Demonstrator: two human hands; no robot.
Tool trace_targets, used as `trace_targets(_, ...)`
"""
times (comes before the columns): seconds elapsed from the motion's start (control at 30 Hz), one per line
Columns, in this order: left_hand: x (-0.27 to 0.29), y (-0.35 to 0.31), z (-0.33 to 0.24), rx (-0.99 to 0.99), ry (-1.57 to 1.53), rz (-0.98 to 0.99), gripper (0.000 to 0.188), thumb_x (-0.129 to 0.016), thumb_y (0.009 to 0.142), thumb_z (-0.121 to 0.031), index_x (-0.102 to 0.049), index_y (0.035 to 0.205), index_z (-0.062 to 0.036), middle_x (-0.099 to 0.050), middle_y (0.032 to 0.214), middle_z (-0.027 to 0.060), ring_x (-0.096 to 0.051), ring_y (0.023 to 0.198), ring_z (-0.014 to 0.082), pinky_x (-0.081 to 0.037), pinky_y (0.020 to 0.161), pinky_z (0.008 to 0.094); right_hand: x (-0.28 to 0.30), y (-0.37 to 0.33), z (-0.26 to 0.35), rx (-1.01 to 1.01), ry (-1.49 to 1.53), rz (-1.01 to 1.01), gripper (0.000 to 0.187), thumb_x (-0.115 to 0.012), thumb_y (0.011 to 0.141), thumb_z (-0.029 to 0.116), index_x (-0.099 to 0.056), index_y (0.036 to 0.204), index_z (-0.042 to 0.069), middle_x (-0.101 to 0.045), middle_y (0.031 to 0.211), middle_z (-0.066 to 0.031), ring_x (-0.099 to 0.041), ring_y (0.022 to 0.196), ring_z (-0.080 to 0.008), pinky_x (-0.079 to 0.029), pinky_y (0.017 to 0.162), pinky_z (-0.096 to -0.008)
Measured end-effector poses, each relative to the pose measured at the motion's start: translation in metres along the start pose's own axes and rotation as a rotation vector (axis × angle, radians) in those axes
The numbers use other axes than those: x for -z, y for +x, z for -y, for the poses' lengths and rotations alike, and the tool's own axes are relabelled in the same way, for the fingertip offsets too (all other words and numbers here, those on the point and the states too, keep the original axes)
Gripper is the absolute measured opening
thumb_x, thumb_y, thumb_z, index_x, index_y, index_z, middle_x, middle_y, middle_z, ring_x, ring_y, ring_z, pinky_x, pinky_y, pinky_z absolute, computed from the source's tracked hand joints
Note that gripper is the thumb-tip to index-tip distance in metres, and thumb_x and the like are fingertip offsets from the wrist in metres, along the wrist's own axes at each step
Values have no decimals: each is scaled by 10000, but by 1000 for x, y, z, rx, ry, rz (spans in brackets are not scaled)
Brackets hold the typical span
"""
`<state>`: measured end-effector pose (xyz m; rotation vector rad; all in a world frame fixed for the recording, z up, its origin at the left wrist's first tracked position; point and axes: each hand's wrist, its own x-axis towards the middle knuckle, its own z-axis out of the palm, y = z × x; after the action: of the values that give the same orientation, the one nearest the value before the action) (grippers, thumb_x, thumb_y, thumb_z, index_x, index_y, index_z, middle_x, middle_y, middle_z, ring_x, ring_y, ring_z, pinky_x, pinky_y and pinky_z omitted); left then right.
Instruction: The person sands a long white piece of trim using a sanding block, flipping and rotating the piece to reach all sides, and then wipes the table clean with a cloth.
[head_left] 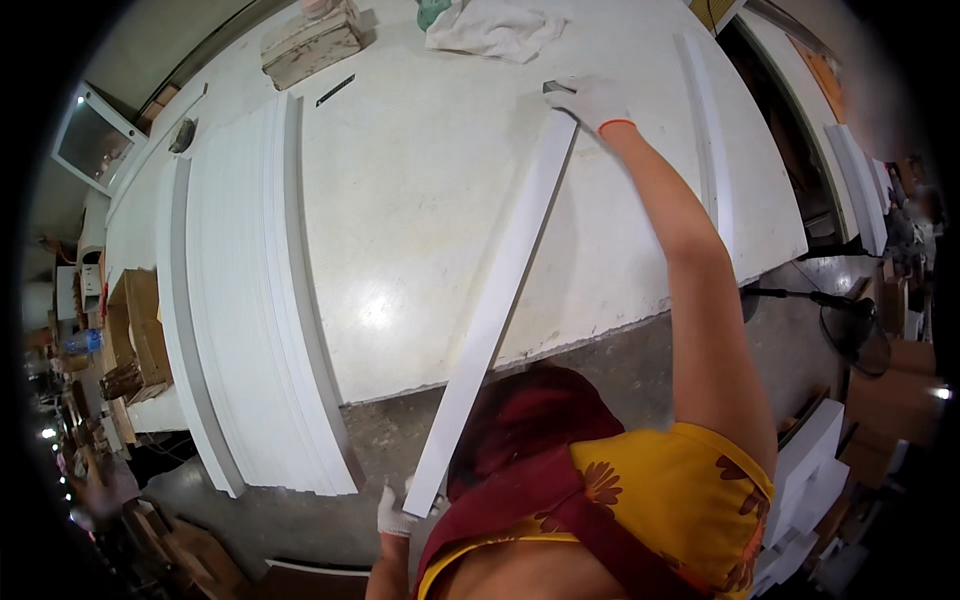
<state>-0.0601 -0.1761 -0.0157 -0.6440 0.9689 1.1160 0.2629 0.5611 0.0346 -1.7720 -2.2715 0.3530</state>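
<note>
strip (490,325) from left fingers (388,496) to right fingers (575,96)

The table (410,230) is off-white. The strip (492,312) crossing its near edge is plain white, like the stacked boards (240,300) near its left edge. The right glove (592,100) is white with an orange cuff; the left glove (393,514) is white. Toward the far edge sit a white cloth (495,30) and a brown-smeared, whitish block (312,45). A dark red apron (530,492) covers a yellow top (650,500) with reddish-brown flowers.
</note>
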Motion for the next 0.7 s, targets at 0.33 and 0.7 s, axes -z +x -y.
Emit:
trace_targets(0.33,-12,-5,-17,-37,970,94,355,-773,843,-96,-722,1185,-15,-748,1044,34,-692,910,133,-542,827,293,-29,-149,90,359,-214,-24,457,-437,1030,605,-629,1381,384,-693,1266,-80,-676,1092,-363,-586,851,-501)
trace_targets(0.7,-28,-16,-10,-43,831,75,308,-753,856,-83,-741,1153,-4,-769,1074,57,-717,958,156,-555,874,314,-19,-223,122,725,-41,305,463,-568,955,461,-619,1364,249,-577,1471,-161,-630,1209,-383,-509,984,-539)
